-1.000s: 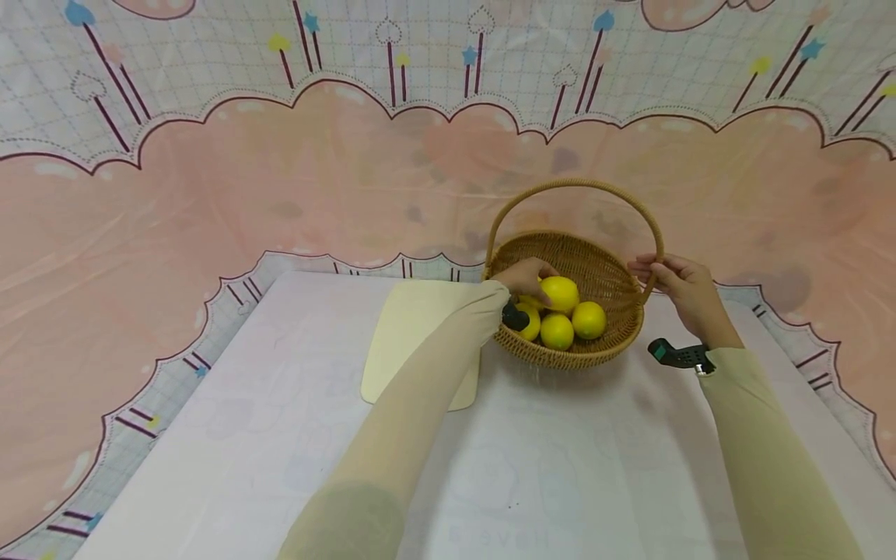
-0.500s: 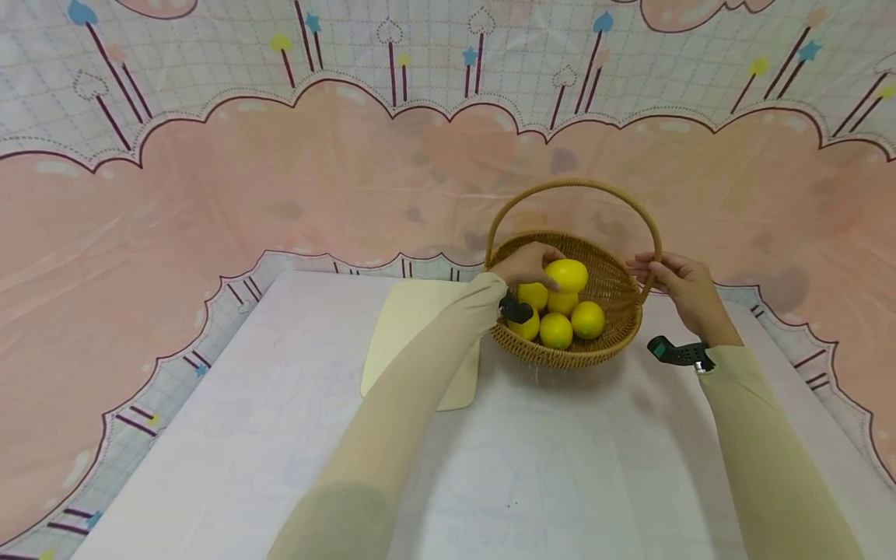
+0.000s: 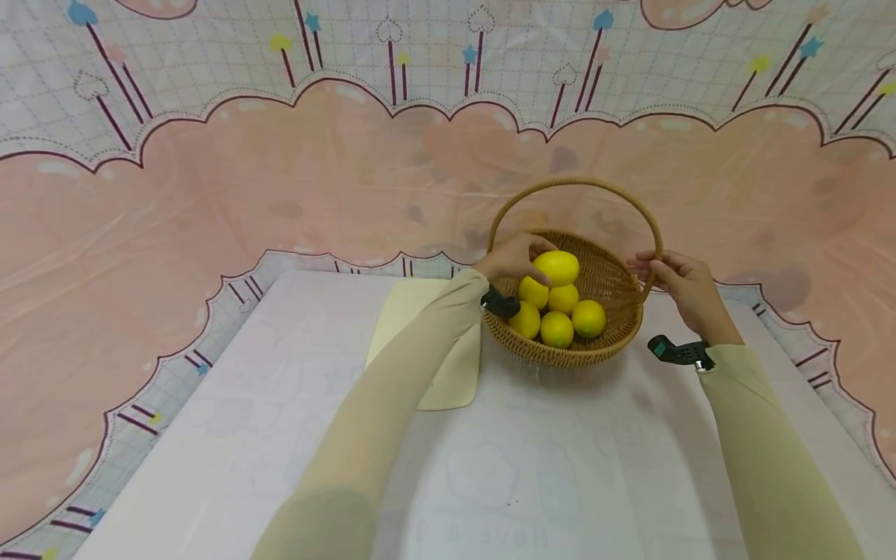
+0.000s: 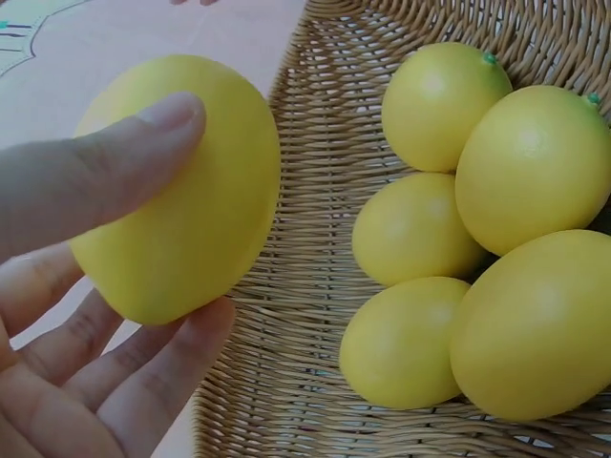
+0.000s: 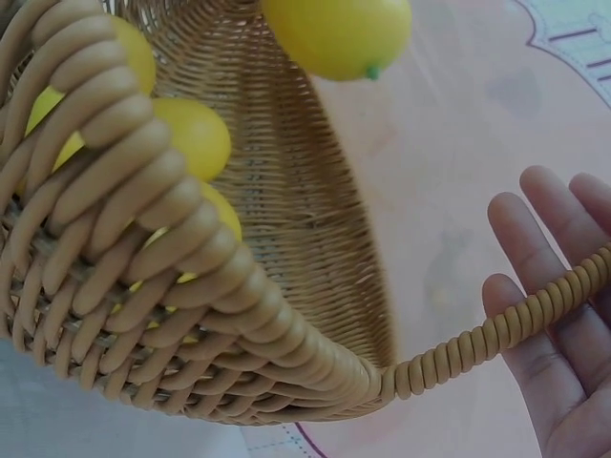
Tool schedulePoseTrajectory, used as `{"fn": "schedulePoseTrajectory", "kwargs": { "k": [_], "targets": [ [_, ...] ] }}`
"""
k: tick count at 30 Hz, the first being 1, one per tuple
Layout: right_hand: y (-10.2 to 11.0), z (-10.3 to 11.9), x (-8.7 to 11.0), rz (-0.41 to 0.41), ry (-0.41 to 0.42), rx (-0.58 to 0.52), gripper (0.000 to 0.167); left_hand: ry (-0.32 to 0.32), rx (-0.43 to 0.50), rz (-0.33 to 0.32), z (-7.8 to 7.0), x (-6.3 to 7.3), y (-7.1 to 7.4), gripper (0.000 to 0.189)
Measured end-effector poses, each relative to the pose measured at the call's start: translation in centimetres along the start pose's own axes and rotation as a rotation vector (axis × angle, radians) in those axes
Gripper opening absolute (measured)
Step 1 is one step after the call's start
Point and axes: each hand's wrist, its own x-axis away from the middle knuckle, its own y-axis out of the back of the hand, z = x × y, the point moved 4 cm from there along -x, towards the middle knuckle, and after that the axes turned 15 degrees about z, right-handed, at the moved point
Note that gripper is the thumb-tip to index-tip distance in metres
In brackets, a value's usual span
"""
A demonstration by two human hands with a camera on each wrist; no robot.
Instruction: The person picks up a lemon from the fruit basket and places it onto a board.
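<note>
My left hand (image 3: 514,258) grips a yellow lemon (image 3: 558,268) between thumb and fingers, above the left part of a brown wicker basket (image 3: 609,272). In the left wrist view the thumb lies across this lemon's side, with the fingers behind it. Several more lemons (image 4: 535,172) with small green tips lie together in the basket. At the basket's right side my right hand (image 3: 682,284) holds the arched handle (image 5: 449,363) near its base, thumb in front and fingers behind. The right wrist view shows the handle crossing those fingers, with the thumb hidden.
A cream cutting board (image 3: 448,381) lies left of the basket, partly covered by the left sleeve. Both rest on a table with a white cover (image 3: 546,459). Behind stands a pink patterned backdrop (image 3: 336,187). Each wrist wears a black camera mount (image 3: 679,351).
The left hand has raised the lemon from among the others, and has since shifted slightly left with it. More lemons beneath have come into sight. The right hand has stayed at the handle.
</note>
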Motion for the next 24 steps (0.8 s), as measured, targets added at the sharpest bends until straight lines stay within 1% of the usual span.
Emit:
{"fn": "schedulePoseTrajectory", "kwargs": {
  "k": [5, 9, 13, 17, 21, 24],
  "targets": [
    [0.0, 0.0, 0.1, 0.004, 0.006, -0.010, 0.027, -0.019, 0.014, 0.005, -0.1, 0.7, 0.2, 0.060],
    [0.0, 0.0, 0.1, 0.002, -0.001, -0.004, 0.034, -0.037, 0.027, 0.008, -0.1, 1.4, 0.2, 0.061],
    [0.0, 0.0, 0.0, 0.001, -0.003, -0.006, 0.038, -0.061, 0.071, 0.016, 0.1, 2.2, 0.2, 0.060],
    [-0.1, -0.1, 0.0, 0.000, 0.009, -0.024, 0.034, -0.085, 0.110, 0.011, 0.3, 3.1, 0.3, 0.059],
    [-0.2, -0.1, 0.0, 0.000, 0.028, -0.041, 0.036, -0.109, 0.154, -0.004, 0.5, 4.0, 0.4, 0.060],
    [-0.1, -0.1, 0.0, 0.002, 0.035, -0.048, 0.033, -0.123, 0.166, -0.014, 0.5, 4.7, 0.5, 0.060]
  ]
}}
